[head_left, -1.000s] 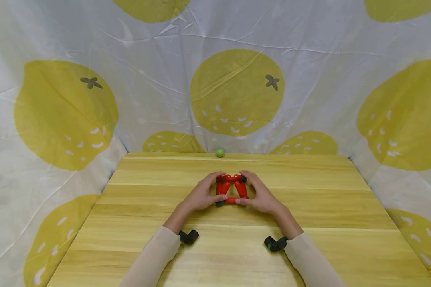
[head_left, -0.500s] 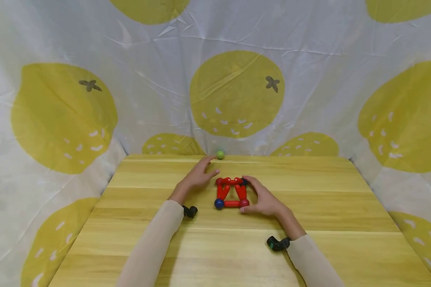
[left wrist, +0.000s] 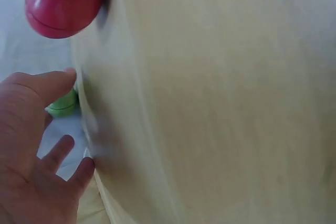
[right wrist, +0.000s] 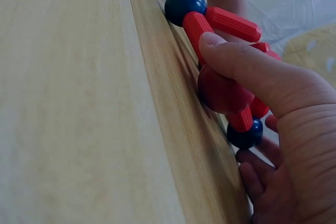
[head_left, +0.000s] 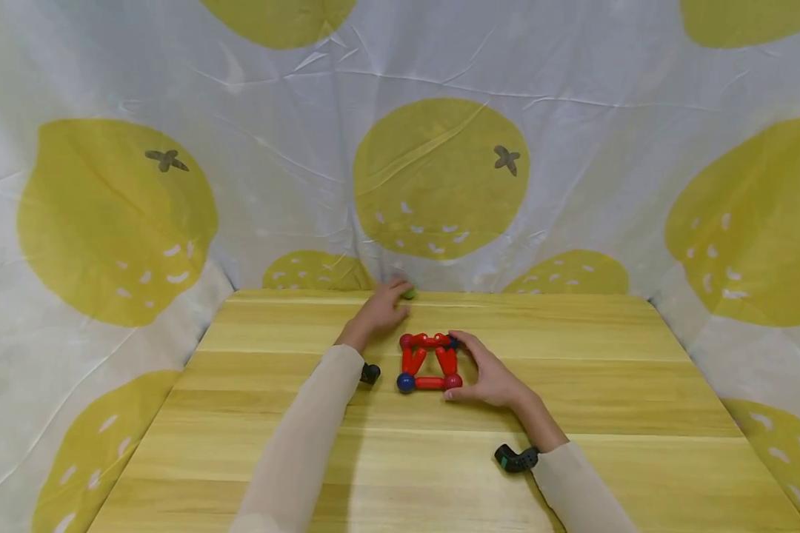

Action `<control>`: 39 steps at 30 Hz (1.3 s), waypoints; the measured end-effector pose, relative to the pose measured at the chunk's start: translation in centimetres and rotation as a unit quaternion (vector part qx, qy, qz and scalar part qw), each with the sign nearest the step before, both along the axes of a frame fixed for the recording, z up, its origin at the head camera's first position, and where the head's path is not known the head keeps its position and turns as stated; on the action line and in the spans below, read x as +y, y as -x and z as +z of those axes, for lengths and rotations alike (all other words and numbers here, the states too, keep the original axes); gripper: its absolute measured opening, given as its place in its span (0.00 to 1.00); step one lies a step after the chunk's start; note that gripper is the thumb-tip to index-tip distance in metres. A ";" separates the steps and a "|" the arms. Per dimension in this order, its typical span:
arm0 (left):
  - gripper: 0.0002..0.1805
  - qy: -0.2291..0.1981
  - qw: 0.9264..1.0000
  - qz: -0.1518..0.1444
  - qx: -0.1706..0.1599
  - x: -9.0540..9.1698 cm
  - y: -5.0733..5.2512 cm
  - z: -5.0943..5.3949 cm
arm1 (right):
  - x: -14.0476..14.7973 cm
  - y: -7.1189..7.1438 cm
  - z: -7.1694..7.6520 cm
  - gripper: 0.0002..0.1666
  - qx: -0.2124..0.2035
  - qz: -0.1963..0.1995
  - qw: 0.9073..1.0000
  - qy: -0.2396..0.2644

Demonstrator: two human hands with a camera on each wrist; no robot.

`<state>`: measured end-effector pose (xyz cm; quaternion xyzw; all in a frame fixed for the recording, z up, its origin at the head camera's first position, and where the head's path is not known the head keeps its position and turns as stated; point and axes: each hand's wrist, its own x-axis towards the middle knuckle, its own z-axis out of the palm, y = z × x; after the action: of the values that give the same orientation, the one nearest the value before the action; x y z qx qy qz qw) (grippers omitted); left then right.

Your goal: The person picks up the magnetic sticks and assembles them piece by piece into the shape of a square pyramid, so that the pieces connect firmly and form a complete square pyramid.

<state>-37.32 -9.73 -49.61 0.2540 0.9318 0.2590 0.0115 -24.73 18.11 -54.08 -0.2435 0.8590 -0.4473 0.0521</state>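
At the table's far edge, a small green ball [head_left: 410,294] is partly covered by my left hand [head_left: 381,311]. In the left wrist view the thumb and fingers are spread around the ball [left wrist: 63,104], not visibly closed on it. Mid-table stands a frame of red magnetic rods [head_left: 430,383] joined by balls. A blue ball [head_left: 406,382] is at its near left corner and a dark red ball [head_left: 452,381] at its near right. My right hand [head_left: 493,374] grips the frame's right side, thumb at the dark red ball, fingers by the far blue ball [right wrist: 245,134]. Some rods lean inward and upward.
The wooden table [head_left: 573,400] ends against a pale cloth [head_left: 293,170] printed with yellow lemons. Black wrist cameras sit on both forearms, the left one [head_left: 370,373] to the left of the rod frame.
My left hand has let go of the frame's left side and moved forward to the green ball at the back. The right hand has stayed at the frame's right side.
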 end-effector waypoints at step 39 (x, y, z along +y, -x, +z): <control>0.21 -0.279 0.959 -0.040 -0.037 0.4 -9.5 1.3 | -0.3 -0.6 0.4 0.68 -0.004 0.012 1.000 0.025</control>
<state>-27.86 -9.38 -48.29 0.2748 0.8102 0.5175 -0.0153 -24.17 17.85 -53.64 -0.2529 0.8444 -0.4691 0.0549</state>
